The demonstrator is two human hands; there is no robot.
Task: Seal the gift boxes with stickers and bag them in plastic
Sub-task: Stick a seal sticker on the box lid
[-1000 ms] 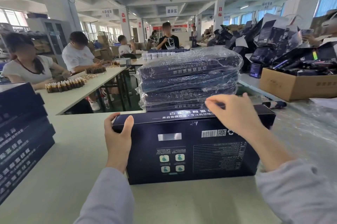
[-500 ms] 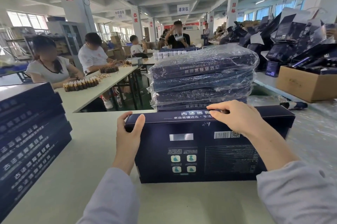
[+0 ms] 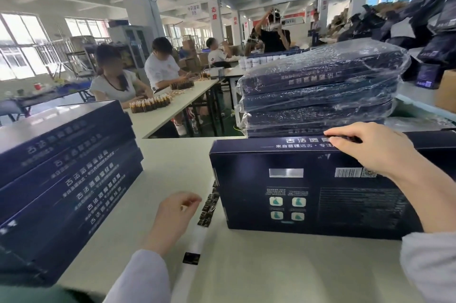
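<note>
A dark blue gift box [image 3: 320,191] stands tilted on its long edge on the pale table [image 3: 271,268], its printed back facing me. My right hand [image 3: 370,152] rests on the box's top edge with its fingers curled over the far side. My left hand [image 3: 172,214] is off the box and hovers low over the table, its curled fingertips just beside a white backing strip of dark stickers [image 3: 207,206]. The hand is blurred, so a pinch cannot be made out. One loose sticker [image 3: 191,258] lies nearer to me on the strip.
Plastic-bagged boxes [image 3: 320,90] are stacked behind the gift box. Unbagged boxes [image 3: 69,174] are piled at my left. Clear plastic [image 3: 417,122] lies at the right, with a cardboard carton [image 3: 446,93] beyond. People work at tables further back.
My left hand has let go of the box's left end and dropped down-left to the sticker strip. My right hand stays on the top edge. The view has swung left.
</note>
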